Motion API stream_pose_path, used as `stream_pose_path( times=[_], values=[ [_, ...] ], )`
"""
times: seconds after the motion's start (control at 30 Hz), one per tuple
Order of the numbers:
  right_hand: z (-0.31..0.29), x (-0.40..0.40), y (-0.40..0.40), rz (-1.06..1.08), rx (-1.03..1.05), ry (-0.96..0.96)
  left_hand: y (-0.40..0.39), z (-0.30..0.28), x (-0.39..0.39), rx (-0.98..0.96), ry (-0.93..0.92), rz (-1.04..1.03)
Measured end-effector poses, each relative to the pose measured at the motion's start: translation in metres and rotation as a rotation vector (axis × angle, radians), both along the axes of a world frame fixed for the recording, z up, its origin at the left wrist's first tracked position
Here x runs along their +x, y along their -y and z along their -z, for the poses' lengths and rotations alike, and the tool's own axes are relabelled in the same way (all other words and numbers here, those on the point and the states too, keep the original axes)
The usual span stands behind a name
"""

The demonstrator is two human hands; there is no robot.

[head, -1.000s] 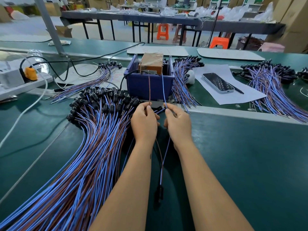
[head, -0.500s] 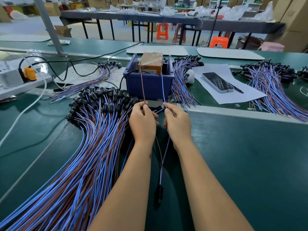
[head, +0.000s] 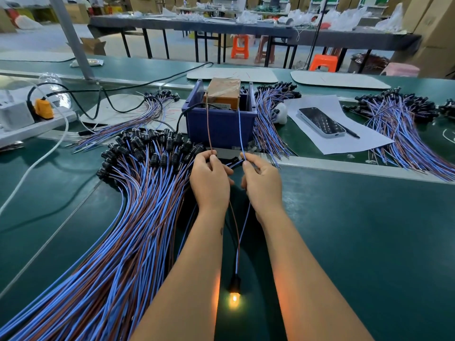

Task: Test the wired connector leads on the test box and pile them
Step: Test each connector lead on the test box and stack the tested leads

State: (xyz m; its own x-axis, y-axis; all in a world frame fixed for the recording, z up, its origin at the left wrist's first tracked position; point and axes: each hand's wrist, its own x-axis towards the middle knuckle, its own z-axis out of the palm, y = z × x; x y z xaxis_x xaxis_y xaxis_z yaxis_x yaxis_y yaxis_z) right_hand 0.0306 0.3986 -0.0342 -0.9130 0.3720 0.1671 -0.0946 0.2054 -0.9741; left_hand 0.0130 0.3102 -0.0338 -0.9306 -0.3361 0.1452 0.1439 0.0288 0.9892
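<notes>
While the lamp (head: 234, 297) on the lead's black connector (head: 235, 285) is glowing orange at the near edge of the bench (head: 369, 242), lying between the two forearms, its two wires are running up from it toward the hands. To the left of the arms a large fan of blue and brown leads (head: 118, 230) is spreading across the green bench, its black connector heads bunching just left of the left hand and reaching right up to it. The left hand (head: 209, 178) is pinching the brown wire (head: 208, 124) between thumb and fingertips; the right hand (head: 262, 180) is pinching the blue wire (head: 240, 129) the same way, so each grip is closing on one wire of the same lead. Both hands are sitting side by side, slightly apart, just in front of the blue bin (head: 221, 124). From the fingertips the two wires are rising to the tan test box (head: 222, 93) standing inside that bin, their tips reaching its front edge. A black cable (head: 179, 119) is looping into the bin from the left. Right of the bin another bundle of leads (head: 268, 124) is lying, then a sheet of paper (head: 344, 141) carrying a phone (head: 321, 121) and a pen (head: 349, 130). Toward the far right edge a further heap of leads (head: 403, 129) is fanning out. At the far left a power strip (head: 27, 119) with an orange plug (head: 43, 108) is resting.
</notes>
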Motion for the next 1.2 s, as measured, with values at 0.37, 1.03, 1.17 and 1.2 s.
stream_pose_path(
  times=[0.37, 1.03, 1.17, 1.2],
  values=[
    [0.002, -0.001, 0.000, -0.014, -0.049, -0.020, 0.000, 0.001, -0.001, -0.003, -0.004, 0.005],
    [-0.011, 0.071, -0.053, -0.042, 0.692, -0.290, -0.044, -0.074, 0.007, 0.805, 0.442, 0.600],
    [-0.007, 0.081, -0.061, -0.015, 0.965, -0.421, -0.047, -0.083, 0.009, 1.043, 0.582, 0.660],
    [-0.008, 0.081, -0.062, -0.010, 0.975, -0.457, -0.047, -0.085, 0.010, 1.089, 0.589, 0.649]
  ],
)
